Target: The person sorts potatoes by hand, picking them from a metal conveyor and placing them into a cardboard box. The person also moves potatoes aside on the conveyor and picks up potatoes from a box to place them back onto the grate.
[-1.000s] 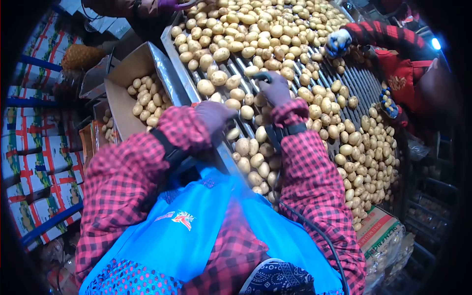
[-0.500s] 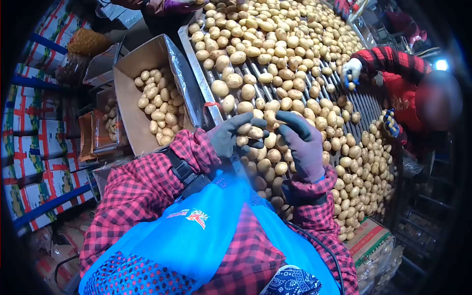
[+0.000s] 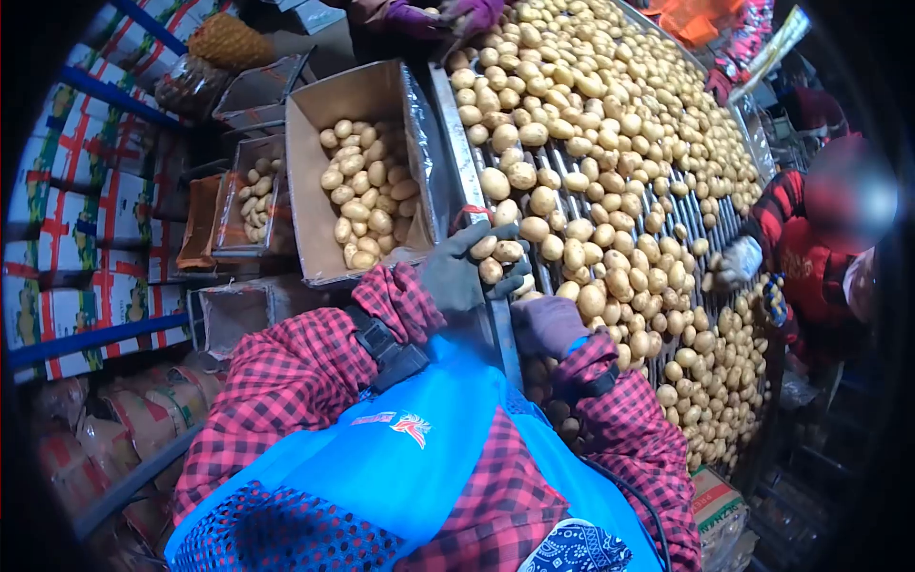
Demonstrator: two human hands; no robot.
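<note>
My left hand (image 3: 457,278), in a dark grey glove, is curled around a few potatoes (image 3: 490,271) at the near metal edge of the roller conveyor (image 3: 446,110). Its fingers point right, over the rollers. My right hand (image 3: 551,326), gloved in grey and purple, is low beside it, among the potatoes at the belt's near side. Its fingers are bent down out of sight, so what they hold, if anything, is hidden. Loose potatoes (image 3: 610,229) cover much of the conveyor.
Left of the conveyor stands a cardboard box (image 3: 303,191) partly filled with potatoes, with a smaller box (image 3: 233,210) beyond. Across the belt, a co-worker's gloved hand (image 3: 739,262) is over the rollers. Another person's purple-gloved hands (image 3: 467,14) are at the top. Printed cartons (image 3: 124,210) are stacked left.
My right hand has dropped from over the potatoes towards my body, and its fingers are now out of sight. My left hand keeps its potatoes. The whole view has shifted.
</note>
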